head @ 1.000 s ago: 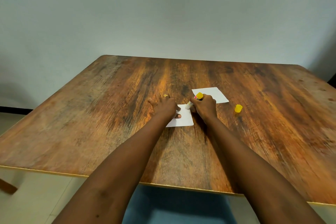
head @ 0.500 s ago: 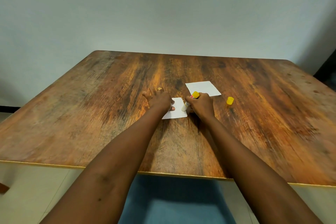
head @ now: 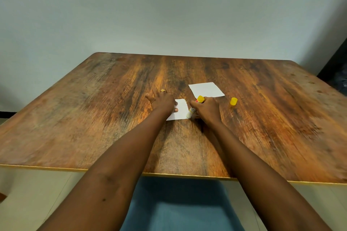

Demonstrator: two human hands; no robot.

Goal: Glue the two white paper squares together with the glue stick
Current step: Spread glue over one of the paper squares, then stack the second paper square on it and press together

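Observation:
Two white paper squares lie on the wooden table [head: 93,118]. The near paper square [head: 181,111] is pinned flat by my left hand [head: 162,102], whose fingers are spread and whose thumb rests on the sheet. My right hand [head: 206,109] grips the uncapped glue stick [head: 195,107], yellow end up, with its white tip down on the right edge of that sheet. The far paper square [head: 206,89] lies bare just beyond my right hand. The yellow cap [head: 233,101] stands on the table to the right.
The table's near edge [head: 169,174] runs across the lower part of the view, with a blue seat [head: 178,206] below it. A pale wall stands behind the table. A dark object [head: 336,73] is at the far right.
The glue stick's tip has slid toward me along the right side of the near sheet. My left hand has kept pressing the sheet. The head camera has shifted, so everything sits slightly differently in view.

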